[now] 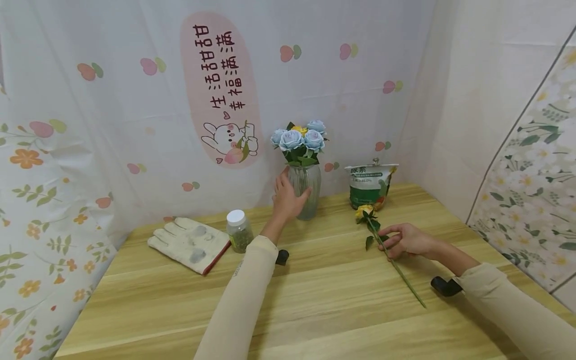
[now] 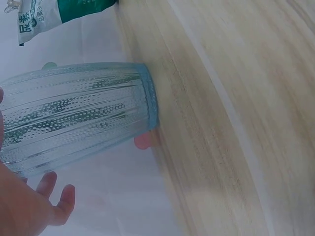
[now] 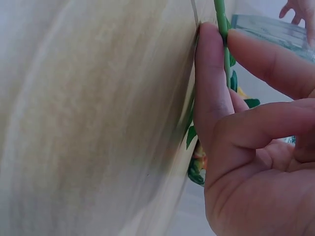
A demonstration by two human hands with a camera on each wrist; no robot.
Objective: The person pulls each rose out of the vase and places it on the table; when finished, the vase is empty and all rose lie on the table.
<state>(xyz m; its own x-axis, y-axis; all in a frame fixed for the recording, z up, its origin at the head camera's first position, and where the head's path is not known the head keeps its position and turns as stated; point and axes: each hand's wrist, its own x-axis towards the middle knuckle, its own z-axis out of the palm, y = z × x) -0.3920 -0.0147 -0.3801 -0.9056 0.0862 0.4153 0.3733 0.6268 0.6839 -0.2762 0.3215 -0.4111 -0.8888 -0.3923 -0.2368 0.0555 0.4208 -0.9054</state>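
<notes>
A ribbed clear glass vase (image 1: 307, 197) stands upright at the back of the table with several pale blue roses (image 1: 291, 140) and a yellow bloom (image 1: 299, 130) in it. My left hand (image 1: 289, 197) holds its upper body, thumb across the front and fingers round the left side. In the left wrist view two fingertips (image 2: 66, 199) stick out beyond the glass (image 2: 83, 108). My right hand (image 1: 407, 240) pinches the green stem (image 3: 221, 10) of a single yellow rose (image 1: 365, 212) between fingertips, low over the tabletop. The bloom points toward the back.
Behind the yellow rose stands a green-and-white pouch (image 1: 369, 186) with a clip on top. A jar with a white lid (image 1: 239, 232) and a cream work glove (image 1: 189, 243) are at left on the wooden table (image 1: 315, 310). Patterned curtains (image 1: 135, 110) hang behind.
</notes>
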